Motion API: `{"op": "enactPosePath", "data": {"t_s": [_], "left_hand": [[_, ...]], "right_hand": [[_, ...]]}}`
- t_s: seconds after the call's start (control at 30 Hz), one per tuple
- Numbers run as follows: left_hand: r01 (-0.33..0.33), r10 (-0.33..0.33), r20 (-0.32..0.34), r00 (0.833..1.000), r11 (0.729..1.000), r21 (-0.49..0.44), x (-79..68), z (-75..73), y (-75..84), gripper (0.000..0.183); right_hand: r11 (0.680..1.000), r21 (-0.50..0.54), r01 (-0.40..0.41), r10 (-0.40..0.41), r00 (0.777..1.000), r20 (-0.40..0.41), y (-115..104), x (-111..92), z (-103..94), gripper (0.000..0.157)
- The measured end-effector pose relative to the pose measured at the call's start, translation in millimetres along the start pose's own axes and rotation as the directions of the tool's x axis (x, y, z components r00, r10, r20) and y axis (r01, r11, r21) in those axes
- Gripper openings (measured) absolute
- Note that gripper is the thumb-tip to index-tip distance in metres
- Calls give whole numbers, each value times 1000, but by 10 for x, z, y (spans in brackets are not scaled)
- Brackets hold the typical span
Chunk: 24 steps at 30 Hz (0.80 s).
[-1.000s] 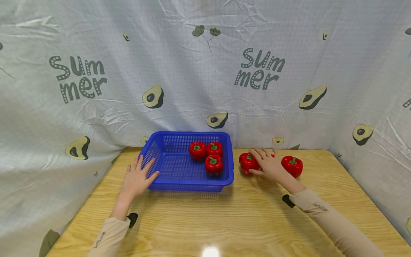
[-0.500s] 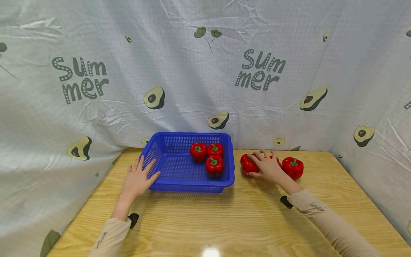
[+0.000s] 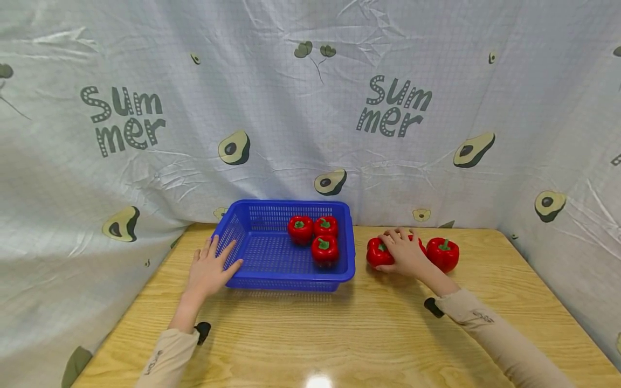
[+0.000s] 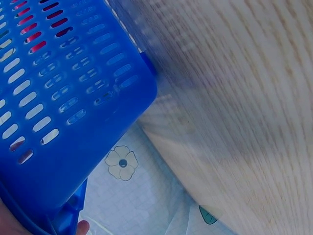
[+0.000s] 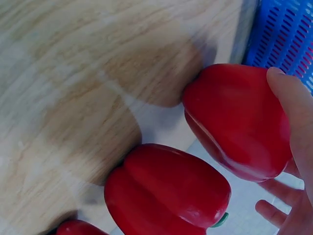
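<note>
My left hand (image 3: 208, 272) lies with fingers spread on the left rim of the blue plastic basket (image 3: 286, 275). In the left wrist view, the basket's slotted wall (image 4: 88, 98) fills the left side, with a fingertip (image 4: 83, 227) at its lower edge. My right hand (image 3: 406, 255) grips a red bell pepper (image 3: 378, 257) to the right of the basket. In the right wrist view, the thumb is on one side of that bell pepper (image 5: 234, 117) and fingers are behind it. A second bell pepper (image 5: 166, 191) sits beside it, partly covered by the hand in the head view.
Three red bell peppers, one in front (image 3: 324, 250), sit in the basket's right part. Another bell pepper (image 3: 443, 254) stands on the wooden table (image 3: 301, 334) right of my right hand. A printed white cloth (image 3: 271, 97) hangs behind and at the sides.
The right hand's fingers have closed round the nearest bell pepper, which has shifted slightly to the right. My left hand stays on the basket rim.
</note>
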<state>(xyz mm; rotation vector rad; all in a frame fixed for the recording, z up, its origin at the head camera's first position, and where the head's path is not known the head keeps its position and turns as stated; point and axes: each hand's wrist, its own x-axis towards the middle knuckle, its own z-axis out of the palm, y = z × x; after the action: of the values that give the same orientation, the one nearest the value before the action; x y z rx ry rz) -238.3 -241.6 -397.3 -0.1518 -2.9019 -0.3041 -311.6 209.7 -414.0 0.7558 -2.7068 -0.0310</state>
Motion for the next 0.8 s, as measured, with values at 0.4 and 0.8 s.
{"op": "enactPosePath", "data": {"t_s": [0.4, 0.8], "left_hand": [[0, 0, -8, 1000, 1000, 4, 0, 0, 0, 61], [-6, 6, -9, 1000, 1000, -1, 7, 7, -7, 59]], "right_hand": [[999, 38, 19, -18, 999, -43, -21, -77, -27, 76], [999, 19, 41, -38, 993, -112, -117, -136, -271, 76]]}}
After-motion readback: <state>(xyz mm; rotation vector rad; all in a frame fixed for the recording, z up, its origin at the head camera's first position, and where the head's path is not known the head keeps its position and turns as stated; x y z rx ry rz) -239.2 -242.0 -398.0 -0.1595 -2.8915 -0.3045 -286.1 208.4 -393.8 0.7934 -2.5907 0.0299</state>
